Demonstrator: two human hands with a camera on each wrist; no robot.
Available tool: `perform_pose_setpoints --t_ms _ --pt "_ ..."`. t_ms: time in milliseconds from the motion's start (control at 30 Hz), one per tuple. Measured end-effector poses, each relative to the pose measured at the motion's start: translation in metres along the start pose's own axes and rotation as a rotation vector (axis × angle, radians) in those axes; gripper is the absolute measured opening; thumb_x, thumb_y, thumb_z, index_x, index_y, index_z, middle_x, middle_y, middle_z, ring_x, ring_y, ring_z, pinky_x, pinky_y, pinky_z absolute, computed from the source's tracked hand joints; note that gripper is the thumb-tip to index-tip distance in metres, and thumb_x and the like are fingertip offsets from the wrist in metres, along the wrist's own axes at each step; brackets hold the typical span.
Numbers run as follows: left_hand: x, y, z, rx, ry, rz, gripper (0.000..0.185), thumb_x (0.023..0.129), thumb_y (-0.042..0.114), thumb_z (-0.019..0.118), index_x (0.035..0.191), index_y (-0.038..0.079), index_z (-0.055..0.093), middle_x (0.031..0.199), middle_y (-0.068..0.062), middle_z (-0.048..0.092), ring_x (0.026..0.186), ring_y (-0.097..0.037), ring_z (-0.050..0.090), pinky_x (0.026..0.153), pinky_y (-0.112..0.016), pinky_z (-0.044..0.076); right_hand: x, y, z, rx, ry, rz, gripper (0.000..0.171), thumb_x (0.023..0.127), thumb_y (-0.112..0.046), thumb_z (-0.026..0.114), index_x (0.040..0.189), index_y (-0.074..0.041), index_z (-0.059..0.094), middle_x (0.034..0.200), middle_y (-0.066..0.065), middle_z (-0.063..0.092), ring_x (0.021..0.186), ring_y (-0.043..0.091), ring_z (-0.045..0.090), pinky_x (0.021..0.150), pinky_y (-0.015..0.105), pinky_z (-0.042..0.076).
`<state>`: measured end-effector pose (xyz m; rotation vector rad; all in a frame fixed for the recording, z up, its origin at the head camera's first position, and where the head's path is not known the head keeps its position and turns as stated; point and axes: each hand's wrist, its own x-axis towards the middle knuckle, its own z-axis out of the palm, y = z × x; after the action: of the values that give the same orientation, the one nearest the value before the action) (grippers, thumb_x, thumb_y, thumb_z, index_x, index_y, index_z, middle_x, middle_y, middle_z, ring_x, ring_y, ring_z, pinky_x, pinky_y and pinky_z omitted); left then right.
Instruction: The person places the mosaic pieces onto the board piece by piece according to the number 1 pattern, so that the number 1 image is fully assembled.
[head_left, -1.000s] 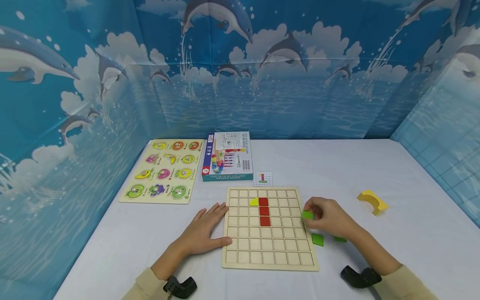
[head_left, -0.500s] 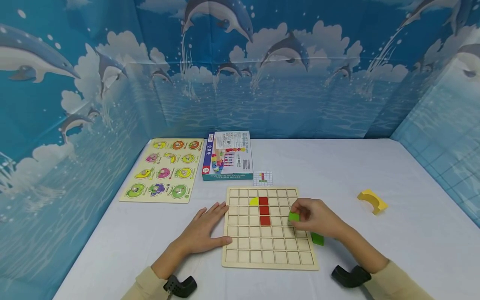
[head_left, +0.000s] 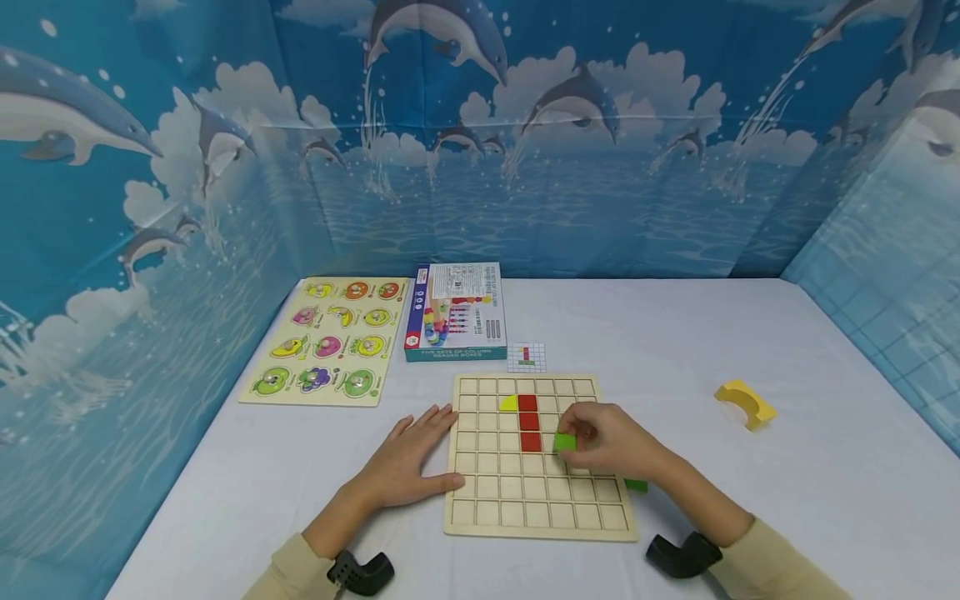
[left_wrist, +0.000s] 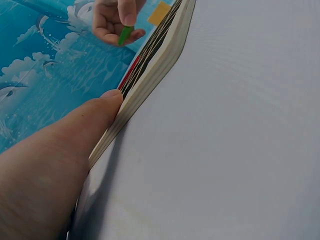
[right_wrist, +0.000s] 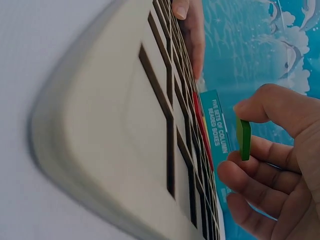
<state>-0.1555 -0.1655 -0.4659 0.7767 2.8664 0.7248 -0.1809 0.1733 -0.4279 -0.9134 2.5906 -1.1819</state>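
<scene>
A wooden grid board (head_left: pixel 510 512) lies flat on the table with a yellow piece (head_left: pixel 508 403) and a column of three red tiles (head_left: pixel 529 422) set in its cells. My left hand (head_left: pixel 405 463) rests at the board's left edge, fingers spread, its thumb (left_wrist: pixel 107 107) touching the rim. Between thumb and fingertips my right hand (head_left: pixel 611 443) pinches a green tile (head_left: pixel 565 442). In the right wrist view this green tile (right_wrist: pixel 243 139) is held above the board's surface. Another green tile (head_left: pixel 637 485) lies beside the board's right edge, partly hidden by the right arm.
A small pattern card (head_left: pixel 527 357) lies behind the board, next to a beaded-boxes carton (head_left: pixel 455 312). Farther left is a fruit puzzle board (head_left: pixel 322 343). A yellow arch block (head_left: pixel 745 404) sits at the right. Dolphin-print cloth hangs behind the table.
My right hand has carried the green tile leftward from beyond the board's right edge to over the cells near the red column. The left hand has stayed in place.
</scene>
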Motion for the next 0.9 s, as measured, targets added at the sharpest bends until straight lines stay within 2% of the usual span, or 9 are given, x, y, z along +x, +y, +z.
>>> perform_pose_setpoints --t_ms 267,567,900 --pt "0.0 0.0 0.0 0.002 0.001 0.007 0.092 0.085 0.066 0.058 0.155 0.013 0.029 0.159 -0.001 0.027 0.147 -0.02 0.018 0.116 -0.05 0.012 0.005 -0.007 0.009 0.005 -0.022 -0.028 0.021 0.079 -0.013 0.079 0.094 -0.012 0.064 0.079 -0.006 0.06 0.068 0.008 0.056 0.062 0.025 0.051" --pt "0.0 0.0 0.0 -0.006 0.001 0.006 0.092 0.085 0.066 0.058 0.155 0.013 0.029 0.159 -0.001 0.027 0.147 -0.02 0.018 0.116 -0.05 0.012 0.016 -0.015 0.022 -0.062 -0.05 -0.067 0.021 0.08 -0.021 0.079 0.095 -0.015 0.065 0.082 -0.012 0.06 0.07 0.008 0.056 0.063 0.024 0.051" --pt "0.001 -0.001 0.001 -0.003 0.006 0.008 0.091 0.085 0.066 0.058 0.154 0.013 0.031 0.159 -0.002 0.027 0.147 -0.022 0.019 0.116 -0.051 0.013 0.024 -0.024 0.032 -0.071 -0.065 -0.1 0.021 0.08 -0.019 0.079 0.093 -0.015 0.064 0.077 -0.011 0.058 0.068 0.009 0.055 0.062 0.023 0.049"
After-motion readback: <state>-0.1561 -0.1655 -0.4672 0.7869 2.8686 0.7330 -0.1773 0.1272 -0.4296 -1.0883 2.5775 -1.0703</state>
